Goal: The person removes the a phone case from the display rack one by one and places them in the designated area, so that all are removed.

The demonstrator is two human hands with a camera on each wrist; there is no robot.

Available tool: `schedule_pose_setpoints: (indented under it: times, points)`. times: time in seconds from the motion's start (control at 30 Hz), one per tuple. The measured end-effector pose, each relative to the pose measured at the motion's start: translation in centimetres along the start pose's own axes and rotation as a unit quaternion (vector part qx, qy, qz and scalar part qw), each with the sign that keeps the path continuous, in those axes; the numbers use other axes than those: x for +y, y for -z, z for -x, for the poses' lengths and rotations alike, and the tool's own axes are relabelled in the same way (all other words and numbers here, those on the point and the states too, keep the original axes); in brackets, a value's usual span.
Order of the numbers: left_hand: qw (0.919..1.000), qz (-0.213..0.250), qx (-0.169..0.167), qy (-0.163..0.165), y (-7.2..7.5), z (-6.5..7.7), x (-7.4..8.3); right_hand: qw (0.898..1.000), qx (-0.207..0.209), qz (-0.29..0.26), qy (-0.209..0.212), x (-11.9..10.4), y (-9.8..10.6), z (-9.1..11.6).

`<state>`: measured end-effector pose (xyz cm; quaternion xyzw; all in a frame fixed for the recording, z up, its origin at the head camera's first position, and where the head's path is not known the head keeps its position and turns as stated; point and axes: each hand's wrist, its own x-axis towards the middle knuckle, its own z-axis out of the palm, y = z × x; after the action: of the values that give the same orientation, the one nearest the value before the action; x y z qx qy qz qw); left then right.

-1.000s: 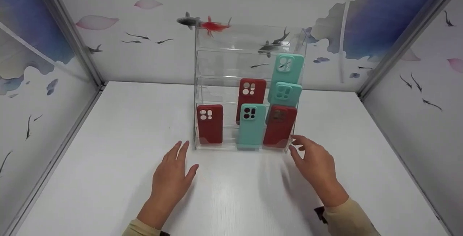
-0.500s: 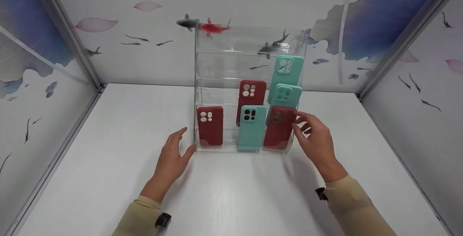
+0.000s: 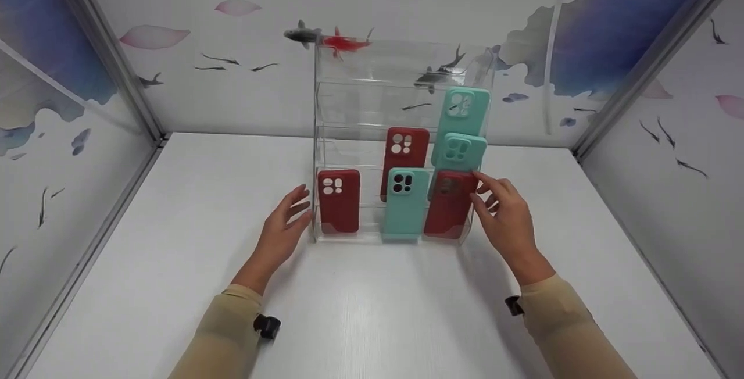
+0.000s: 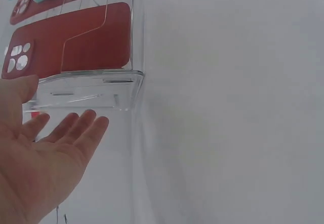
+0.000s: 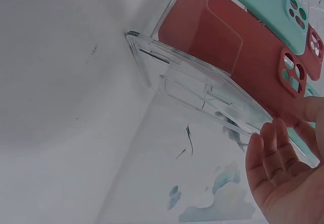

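A clear tiered display rack stands upright on the white table, holding red and turquoise phone cases. My left hand is beside the rack's left side, near the red phone case at bottom left. In the left wrist view its fingers are extended and hold nothing. My right hand is at the rack's right side, with thumb and index finger by the upper right edge of another red phone case. The right wrist view shows the other fingers loosely bent along the clear side panel; exact contact is unclear.
Beside the right red case stands a turquoise phone case. Behind are another red case and two turquoise cases, the upper one highest. Printed white panels in metal frames enclose the table behind and at both sides.
Both hands have moved forward along the rack's sides. My left hand has come up beside the left side panel, and my right hand has risen from the bottom right corner to the red case's upper edge.
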<state>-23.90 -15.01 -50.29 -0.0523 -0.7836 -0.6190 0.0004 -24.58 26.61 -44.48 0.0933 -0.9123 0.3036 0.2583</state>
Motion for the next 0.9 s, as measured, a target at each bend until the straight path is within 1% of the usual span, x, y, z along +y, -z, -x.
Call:
schedule_pose_setpoints:
  times: [0.1,0.2,0.3,0.4,0.6,0.8,0.9]
  points:
    - [0.9997,0.023,-0.007,-0.001,-0.22,-0.31,-0.17,1.0,0.01,-0.008,0.002,-0.09,-0.01,-0.05]
    - [0.9996,0.028,-0.005,-0.003,-0.4,-0.53,-0.19,1.0,0.025,-0.017,0.007,-0.21,0.05,-0.21]
    - [0.9999,0.016,0.006,0.001,-0.56,-0.67,-0.2,0.999,0.039,-0.024,0.014,-0.09,0.09,-0.25]
    - [1.0,0.003,0.008,0.003,-0.72,-0.71,-0.27,0.998,0.048,-0.03,0.015,0.11,0.25,-0.13]
    - [0.9998,-0.015,0.013,-0.004,-0.68,-0.53,-0.4,0.997,0.052,-0.051,0.024,0.33,0.31,-0.07]
    - [0.9995,-0.03,0.005,-0.004,-0.57,-0.28,-0.5,0.995,0.062,-0.067,0.036,0.14,0.33,-0.05]
    - [0.9997,-0.022,-0.003,-0.006,-0.54,-0.32,-0.49,0.995,0.067,-0.069,0.041,-0.02,0.48,-0.12]
